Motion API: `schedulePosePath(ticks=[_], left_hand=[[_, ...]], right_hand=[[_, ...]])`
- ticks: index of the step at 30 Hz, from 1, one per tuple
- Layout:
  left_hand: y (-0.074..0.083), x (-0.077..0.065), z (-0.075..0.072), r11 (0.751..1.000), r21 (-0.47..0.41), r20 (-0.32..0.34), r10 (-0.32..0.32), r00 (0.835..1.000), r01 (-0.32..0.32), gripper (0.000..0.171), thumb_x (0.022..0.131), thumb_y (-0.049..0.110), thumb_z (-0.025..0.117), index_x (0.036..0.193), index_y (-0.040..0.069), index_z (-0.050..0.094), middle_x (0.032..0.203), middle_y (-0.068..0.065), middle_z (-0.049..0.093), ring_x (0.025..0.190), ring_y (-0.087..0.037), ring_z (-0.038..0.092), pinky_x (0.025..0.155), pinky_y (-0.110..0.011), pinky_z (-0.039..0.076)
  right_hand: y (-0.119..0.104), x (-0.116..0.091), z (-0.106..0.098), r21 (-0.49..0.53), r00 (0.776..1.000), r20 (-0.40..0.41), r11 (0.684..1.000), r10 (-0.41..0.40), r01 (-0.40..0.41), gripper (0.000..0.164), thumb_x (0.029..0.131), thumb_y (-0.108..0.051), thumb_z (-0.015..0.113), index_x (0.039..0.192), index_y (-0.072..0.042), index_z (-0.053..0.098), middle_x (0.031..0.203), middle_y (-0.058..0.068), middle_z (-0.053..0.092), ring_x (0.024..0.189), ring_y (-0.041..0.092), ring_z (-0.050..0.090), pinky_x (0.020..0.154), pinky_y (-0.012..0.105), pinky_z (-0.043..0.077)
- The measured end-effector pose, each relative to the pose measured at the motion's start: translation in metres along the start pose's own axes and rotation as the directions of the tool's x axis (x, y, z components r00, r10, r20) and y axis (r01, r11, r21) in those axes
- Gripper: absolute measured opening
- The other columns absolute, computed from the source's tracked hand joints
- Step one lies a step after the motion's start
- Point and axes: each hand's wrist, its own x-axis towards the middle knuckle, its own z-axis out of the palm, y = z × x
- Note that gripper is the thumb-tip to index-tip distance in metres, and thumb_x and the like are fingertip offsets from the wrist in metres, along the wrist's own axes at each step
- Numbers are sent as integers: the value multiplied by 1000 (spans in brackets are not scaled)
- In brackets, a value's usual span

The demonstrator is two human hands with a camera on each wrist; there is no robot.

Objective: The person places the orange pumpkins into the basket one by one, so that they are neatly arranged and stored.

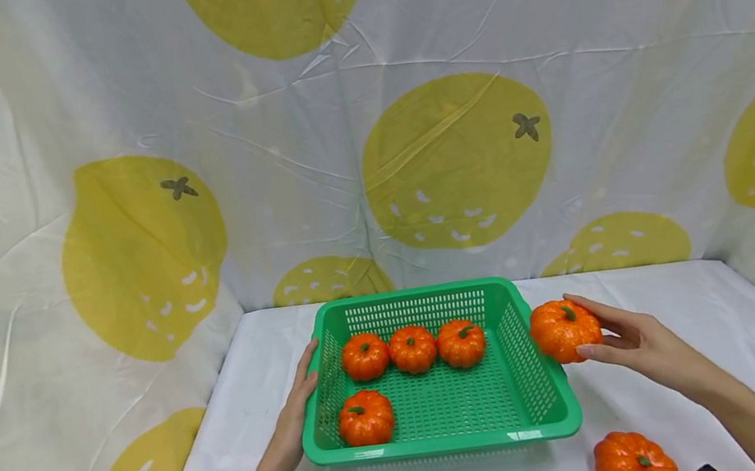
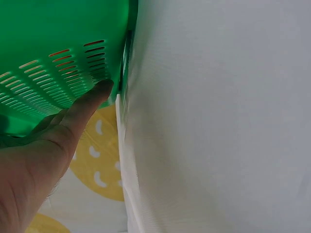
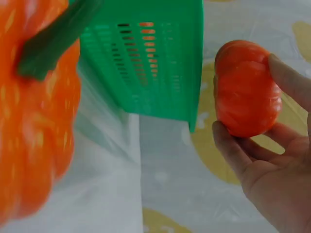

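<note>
Right hand (image 1: pixel 639 346) clamps a pumpkin (image 1: pixel 564 330) just off the basket's (image 1: pixel 450 447) right wall, near the worktop's right edge; left hand (image 1: pixel 297 416), fingers straight, steadies the left wall.

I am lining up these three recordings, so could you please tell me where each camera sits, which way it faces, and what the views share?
Head: worn on the head, looking forward and down at the green basket; both forearms and hands show.
Left wrist: beside the basket's outer wall, looking along the left hand whose fingers touch it.
Right wrist: behind the right hand, facing the held pumpkin; a second pumpkin looms close.
Shared: the basket appears in all three; the held pumpkin shows in the head and right wrist views.
</note>
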Motion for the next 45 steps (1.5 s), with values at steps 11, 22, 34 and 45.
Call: schedulePosePath(ticks=[11, 22, 34, 45], left_hand=[[1, -3, 0, 1000, -8, 0, 7, 1000, -7, 53, 113, 41, 21, 166, 41, 11, 176, -2, -2, 162, -38, -7, 123, -71, -2], [1, -4, -1, 1000, 0, -8, 1, 1000, -1, 53, 113, 42, 21, 166, 41, 10, 176, -3, -2, 162, -39, -6, 123, -72, -1], [0, -2, 1, 1000, -5, -2, 0, 1000, 0, 54, 113, 42, 21, 166, 41, 10, 176, -3, -2, 162, -39, -4, 123, -72, 0], [0, -1, 0, 1000, -4, 12, 22, 1000, -22, 53, 114, 42, 21, 166, 41, 10, 176, -1, -2, 162, -36, -6, 124, -70, -2]], right_hand=[[-20, 29, 43, 29, 998, 46, 998, 48, -50, 72, 99, -20, 71, 161, -8, 37, 165, 21, 36, 124, -10, 57, 94, 18, 54], [-34, 49, 74, -14, 991, 107, 997, 77, -76, 73, 97, -29, 74, 160, -15, 40, 165, 19, 37, 145, 48, 44, 106, 44, 52], [-43, 66, 117, 66, 974, 158, 982, 162, -175, 84, 91, -31, 81, 159, -4, 39, 164, 26, 35, 149, 48, 38, 105, 40, 54], [-39, 73, 139, -31, 966, 161, 980, 201, -199, 81, 87, -32, 84, 155, -9, 47, 148, 21, 57, 133, 38, 55, 106, 54, 50]])
